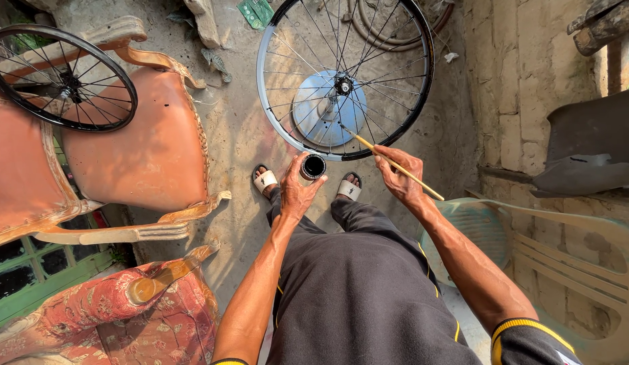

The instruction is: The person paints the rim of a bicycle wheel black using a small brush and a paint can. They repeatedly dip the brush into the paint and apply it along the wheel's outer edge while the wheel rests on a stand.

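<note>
Looking down from the head camera, I note the largest thing first: a bicycle wheel [344, 76] with a pale rim, lying flat over a blue-grey cone-shaped stand [328, 108] on the concrete floor [240, 135], just ahead of my sandalled feet. An orange upholstered armchair [145, 149] sits to the left with a second, smaller black wheel [61, 78] resting on it; a pale green plastic chair [565, 250] stands to the right. Right hand [400, 177]: fingers pinched on a thin yellow-handled brush [389, 161], held like a pen. Its long axis runs diagonally, from behind my wrist up-left toward the hub [343, 84]; the tip lies among the spokes just short of the hub, so this hand is the nearer one to the wheel's centre. Left hand [297, 192]: fingers wrapped around a small dark round tin [314, 166], open mouth upward, held just at the near rim, close beside the brush hand.
</note>
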The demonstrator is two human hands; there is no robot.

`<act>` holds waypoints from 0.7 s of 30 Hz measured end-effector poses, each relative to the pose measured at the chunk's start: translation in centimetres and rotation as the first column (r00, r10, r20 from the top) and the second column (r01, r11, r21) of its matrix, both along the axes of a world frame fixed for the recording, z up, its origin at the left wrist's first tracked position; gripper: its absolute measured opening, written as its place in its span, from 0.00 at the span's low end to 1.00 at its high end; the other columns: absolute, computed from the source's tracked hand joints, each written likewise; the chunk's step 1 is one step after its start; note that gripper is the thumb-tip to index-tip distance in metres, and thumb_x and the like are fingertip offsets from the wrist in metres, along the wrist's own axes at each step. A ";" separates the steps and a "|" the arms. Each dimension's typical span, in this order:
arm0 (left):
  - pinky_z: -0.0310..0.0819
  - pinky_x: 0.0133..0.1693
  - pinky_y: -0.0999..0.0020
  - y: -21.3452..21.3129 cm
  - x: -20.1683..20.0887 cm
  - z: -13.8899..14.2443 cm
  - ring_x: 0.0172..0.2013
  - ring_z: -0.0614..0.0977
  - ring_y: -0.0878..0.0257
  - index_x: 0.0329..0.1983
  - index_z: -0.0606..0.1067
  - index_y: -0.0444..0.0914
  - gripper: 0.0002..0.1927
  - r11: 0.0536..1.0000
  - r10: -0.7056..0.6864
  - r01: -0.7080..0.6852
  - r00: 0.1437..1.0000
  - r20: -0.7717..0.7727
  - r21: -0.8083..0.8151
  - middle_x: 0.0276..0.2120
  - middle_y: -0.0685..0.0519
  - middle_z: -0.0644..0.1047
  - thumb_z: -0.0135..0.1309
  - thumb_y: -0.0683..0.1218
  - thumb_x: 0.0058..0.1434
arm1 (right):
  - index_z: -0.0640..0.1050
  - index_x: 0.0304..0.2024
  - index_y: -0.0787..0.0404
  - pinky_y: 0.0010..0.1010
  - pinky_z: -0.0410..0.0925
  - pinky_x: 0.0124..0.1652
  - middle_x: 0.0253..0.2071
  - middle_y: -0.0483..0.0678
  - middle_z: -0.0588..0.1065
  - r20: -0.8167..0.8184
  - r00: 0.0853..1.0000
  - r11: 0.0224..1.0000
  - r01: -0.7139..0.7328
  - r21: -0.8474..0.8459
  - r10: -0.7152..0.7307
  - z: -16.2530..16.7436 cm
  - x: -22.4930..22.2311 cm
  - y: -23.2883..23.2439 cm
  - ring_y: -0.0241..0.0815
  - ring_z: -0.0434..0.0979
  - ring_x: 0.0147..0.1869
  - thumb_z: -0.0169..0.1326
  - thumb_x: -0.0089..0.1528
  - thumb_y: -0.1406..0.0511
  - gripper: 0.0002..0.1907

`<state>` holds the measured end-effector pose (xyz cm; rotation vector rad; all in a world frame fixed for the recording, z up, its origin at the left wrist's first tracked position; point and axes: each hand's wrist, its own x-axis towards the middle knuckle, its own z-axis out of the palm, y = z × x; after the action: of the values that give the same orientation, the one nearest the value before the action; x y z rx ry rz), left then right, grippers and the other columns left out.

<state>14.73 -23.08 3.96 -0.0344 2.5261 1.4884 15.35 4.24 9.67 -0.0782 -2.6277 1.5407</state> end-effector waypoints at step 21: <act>0.68 0.66 0.53 -0.3 0.3 0.1 0.67 0.71 0.45 0.68 0.68 0.41 0.40 1.000 0.004 -0.004 1.000 0.001 -0.004 0.65 0.41 0.72 0.71 0.51 0.54 | 0.80 0.53 0.68 0.30 0.81 0.43 0.44 0.56 0.83 0.128 0.989 0.955 0.101 -0.279 -0.067 -2.3 1.0 0.6 0.41 0.86 0.46 0.56 0.68 0.68 0.13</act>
<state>15.02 -23.33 4.04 -0.0409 2.5296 1.4836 16.33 4.88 7.33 -0.3065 -2.4268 1.9270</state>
